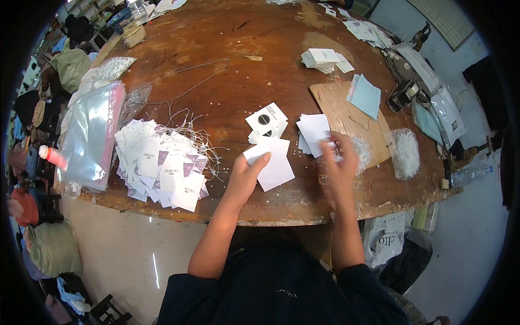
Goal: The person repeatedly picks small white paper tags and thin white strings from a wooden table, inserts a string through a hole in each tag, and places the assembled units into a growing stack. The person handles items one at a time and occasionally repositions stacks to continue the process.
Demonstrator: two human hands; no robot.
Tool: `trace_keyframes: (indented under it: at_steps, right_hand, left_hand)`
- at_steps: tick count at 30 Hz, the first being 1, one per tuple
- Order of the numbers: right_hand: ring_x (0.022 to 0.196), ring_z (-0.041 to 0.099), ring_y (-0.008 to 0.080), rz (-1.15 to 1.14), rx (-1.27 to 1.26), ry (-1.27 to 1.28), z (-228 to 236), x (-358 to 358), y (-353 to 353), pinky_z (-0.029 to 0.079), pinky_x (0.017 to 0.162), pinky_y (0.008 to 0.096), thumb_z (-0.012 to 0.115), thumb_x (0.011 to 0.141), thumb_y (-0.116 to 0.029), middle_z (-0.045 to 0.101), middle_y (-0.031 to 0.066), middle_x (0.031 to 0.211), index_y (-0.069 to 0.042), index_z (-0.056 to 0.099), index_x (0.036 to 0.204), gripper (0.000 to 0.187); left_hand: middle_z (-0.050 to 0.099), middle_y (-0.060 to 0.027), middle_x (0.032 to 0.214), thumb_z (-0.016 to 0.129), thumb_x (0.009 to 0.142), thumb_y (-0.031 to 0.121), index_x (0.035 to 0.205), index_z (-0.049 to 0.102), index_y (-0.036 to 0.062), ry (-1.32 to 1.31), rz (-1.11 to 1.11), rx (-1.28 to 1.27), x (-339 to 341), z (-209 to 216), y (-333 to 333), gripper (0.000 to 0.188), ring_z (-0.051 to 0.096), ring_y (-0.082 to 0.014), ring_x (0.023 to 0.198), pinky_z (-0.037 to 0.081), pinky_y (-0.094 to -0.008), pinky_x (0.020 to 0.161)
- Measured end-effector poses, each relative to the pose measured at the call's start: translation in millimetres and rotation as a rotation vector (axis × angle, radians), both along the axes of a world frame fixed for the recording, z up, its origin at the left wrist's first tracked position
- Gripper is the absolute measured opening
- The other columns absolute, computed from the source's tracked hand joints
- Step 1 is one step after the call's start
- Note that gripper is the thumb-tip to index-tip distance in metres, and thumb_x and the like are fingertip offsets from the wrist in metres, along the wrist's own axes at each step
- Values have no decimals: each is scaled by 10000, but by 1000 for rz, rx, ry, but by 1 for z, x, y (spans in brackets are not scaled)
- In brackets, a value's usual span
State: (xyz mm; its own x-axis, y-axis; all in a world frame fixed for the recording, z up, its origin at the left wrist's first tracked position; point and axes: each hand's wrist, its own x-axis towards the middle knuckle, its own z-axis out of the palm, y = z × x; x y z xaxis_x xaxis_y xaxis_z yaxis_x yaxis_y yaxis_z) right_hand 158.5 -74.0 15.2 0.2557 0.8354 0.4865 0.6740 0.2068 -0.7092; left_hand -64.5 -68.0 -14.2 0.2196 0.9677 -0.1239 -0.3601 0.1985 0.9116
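My left hand point(246, 176) is closed on a few blank white cards point(276, 168), its thumb lying on top of them. Just beyond them is a small pile of white cards printed with a black circle point(264, 120). My right hand point(342, 165) is at the near right edge of a stack of plain white cards point(312, 129). Motion smears its fingers, so whether they grip a card does not show. To the left of my left hand lies a large heap of white hang tags point(162, 162), their white strings tangled along its right side.
Clear plastic sleeves point(92, 141) lie at the table's left, under a red-capped bottle point(52, 157). A brown board point(346, 97) bears a light-blue card point(364, 96). Bundles of white strings point(405, 153) rest at the right. Farther back is another card stack point(322, 59).
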Motion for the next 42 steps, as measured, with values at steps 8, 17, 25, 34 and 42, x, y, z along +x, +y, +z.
trace_keyframes:
  at_steps: [8,17,25,34,42]
  right_hand:
    - [654,625,273,-320,-219,-155,-4,97,-20,490,654,366,687,939,-111,677,204,790,79,695,953,191]
    - [727,620,202,-311,-23,-139,17,96,-20,480,662,327,657,978,-153,676,127,841,44,691,964,200]
    - [788,564,101,-330,109,257,26,105,-16,455,735,261,597,1024,-173,634,44,822,27,638,907,235]
    - [594,475,46,-5,-90,580,29,36,-18,360,517,216,592,1025,-167,536,-23,700,0,689,1011,193]
    - [803,706,148,551,-407,299,15,-36,-19,527,675,313,636,974,-89,743,118,889,-14,679,1201,243]
  left_hand:
    - [697,-80,1081,643,982,210,1238,629,-46,19,78,-79,3,5,-3,363,646,-119,973,505,-293,853]
    - [698,-75,1076,644,975,201,1236,629,-45,42,92,-68,3,2,-2,360,647,-116,969,506,-292,846]
    - [699,-69,1072,640,972,195,1227,638,-38,43,58,-62,1,2,-1,346,644,-110,958,503,-290,843]
    - [702,-60,1083,644,974,201,1236,639,-28,-1,-117,-13,0,1,-9,348,647,-108,979,509,-290,861]
    - [693,-76,1151,628,974,215,1281,597,-34,-156,-295,-145,3,1,-23,396,656,-126,1011,519,-300,888]
